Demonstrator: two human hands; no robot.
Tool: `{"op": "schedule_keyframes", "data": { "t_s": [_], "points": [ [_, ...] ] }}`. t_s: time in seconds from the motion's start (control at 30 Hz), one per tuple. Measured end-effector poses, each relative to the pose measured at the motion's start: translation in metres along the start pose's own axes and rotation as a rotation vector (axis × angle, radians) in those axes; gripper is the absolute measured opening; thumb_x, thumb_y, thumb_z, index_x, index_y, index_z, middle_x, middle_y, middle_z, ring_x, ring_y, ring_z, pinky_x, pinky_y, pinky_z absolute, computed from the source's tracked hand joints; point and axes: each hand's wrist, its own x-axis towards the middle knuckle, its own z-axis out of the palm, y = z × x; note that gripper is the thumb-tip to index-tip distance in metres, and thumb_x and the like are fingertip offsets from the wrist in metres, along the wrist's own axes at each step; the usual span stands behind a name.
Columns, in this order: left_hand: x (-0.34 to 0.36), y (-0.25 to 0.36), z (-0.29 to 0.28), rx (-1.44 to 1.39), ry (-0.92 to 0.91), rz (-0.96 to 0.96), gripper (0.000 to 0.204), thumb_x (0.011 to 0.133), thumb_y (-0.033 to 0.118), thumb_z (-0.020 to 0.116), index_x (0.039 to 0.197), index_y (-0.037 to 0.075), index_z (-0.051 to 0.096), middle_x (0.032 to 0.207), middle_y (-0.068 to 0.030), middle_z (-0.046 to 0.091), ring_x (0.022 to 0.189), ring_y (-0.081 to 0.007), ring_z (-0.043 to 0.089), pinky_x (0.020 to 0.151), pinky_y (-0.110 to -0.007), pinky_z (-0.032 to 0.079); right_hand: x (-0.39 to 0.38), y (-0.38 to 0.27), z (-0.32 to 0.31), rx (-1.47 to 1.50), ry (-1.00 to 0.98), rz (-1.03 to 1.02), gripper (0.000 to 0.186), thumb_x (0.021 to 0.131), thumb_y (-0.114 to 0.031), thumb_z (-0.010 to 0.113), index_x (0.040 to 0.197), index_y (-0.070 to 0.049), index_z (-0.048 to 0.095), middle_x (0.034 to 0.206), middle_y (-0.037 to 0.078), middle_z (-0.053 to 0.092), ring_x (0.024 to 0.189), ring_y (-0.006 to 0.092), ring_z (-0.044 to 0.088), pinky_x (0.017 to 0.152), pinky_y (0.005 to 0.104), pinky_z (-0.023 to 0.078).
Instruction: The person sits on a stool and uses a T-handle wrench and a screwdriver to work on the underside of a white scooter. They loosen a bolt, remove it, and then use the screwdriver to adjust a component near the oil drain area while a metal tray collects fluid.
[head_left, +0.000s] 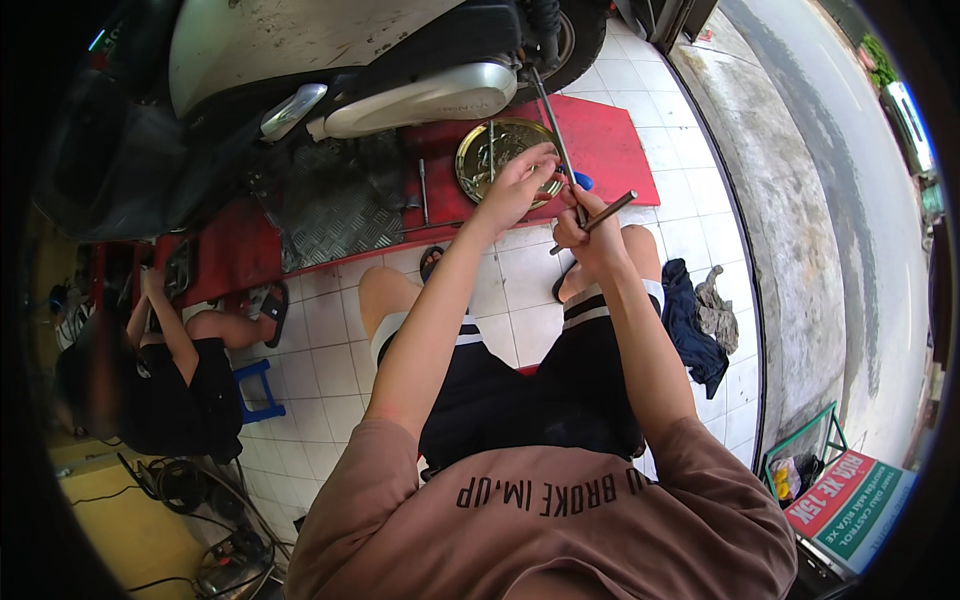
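A T-handled wrench (555,128) slants from the rear of a scooter (430,100) to the person's right hand (598,240), its fingers curled around the handle end. The left hand (515,192), loosely spread and gripping nothing visible, hovers beside the shaft, over a round tray (464,158) on the red platform (622,150).

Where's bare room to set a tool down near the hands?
The red platform's right end, beyond the blue object, is bare; so are white tiles between the knees. Crowded: the round tray, holding metal parts beside the left hand.
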Motion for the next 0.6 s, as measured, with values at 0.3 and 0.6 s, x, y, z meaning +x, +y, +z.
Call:
{"op": "schedule_keyframes", "data": {
  "t_s": [0.3, 0.6],
  "points": [
    [-0.002, -0.023, -0.004, 0.017, 0.022, 0.106, 0.047, 0.1, 0.021, 0.053, 0.14, 0.0, 0.041, 0.126, -0.0098, 0.054, 0.11, -0.0154, 0.056, 0.093, -0.03, 0.046, 0.003, 0.008, -0.004, 0.033, 0.001, 0.079, 0.029, 0.1, -0.038, 0.04, 0.085, -0.014, 0.046, 0.041, -0.002, 0.028, 0.039, 0.0102, 0.017, 0.045, 0.0274, 0.017],
    [0.001, -0.038, -0.006, 0.075, 0.029, 0.188, 0.044, 0.099, 0.016, 0.052, 0.14, 0.002, 0.042, 0.126, -0.0093, 0.049, 0.108, -0.0166, 0.057, 0.091, -0.029, 0.047, 0.011, 0.012, -0.013, 0.058, -0.061, 0.053, 0.03, 0.101, -0.039, 0.039, 0.083, -0.014, 0.041, 0.041, -0.002, 0.028, 0.038, 0.0097, 0.016, 0.044, 0.0273, 0.016]
  ]
}}
